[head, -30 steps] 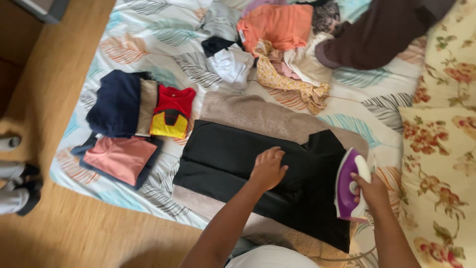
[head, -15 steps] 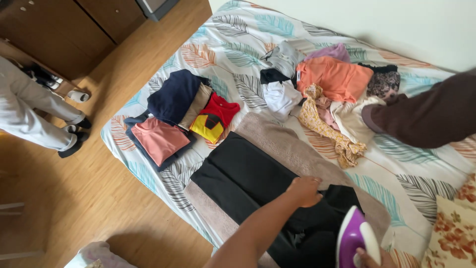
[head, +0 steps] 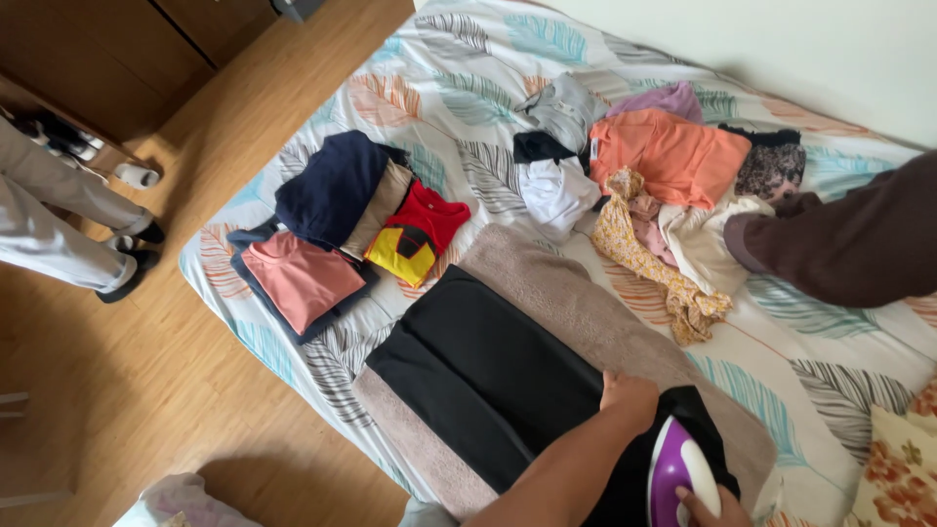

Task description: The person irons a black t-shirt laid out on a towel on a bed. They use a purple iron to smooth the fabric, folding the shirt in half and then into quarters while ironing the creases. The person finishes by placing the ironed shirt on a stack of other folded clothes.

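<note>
A black garment (head: pixel 483 376) lies spread flat on a beige towel (head: pixel 576 298) on the bed. My left hand (head: pixel 628 400) presses down on the garment near its right end. At the bottom edge, my right hand (head: pixel 705 507) grips a purple and white iron (head: pixel 678 478) that rests on the same garment, just right of my left hand.
Folded clothes (head: pixel 342 229) sit in stacks to the left on the leaf-patterned sheet (head: pixel 439 68). A loose heap of unfolded clothes (head: pixel 664 185) lies behind the towel. Another person's dark sleeve (head: pixel 849 239) reaches in from the right; someone's legs (head: pixel 49 224) stand on the wooden floor at left.
The view has swung left and tilted, showing more floor and the standing person's legs. My hands and the iron stay on the black garment, now lower in the frame.
</note>
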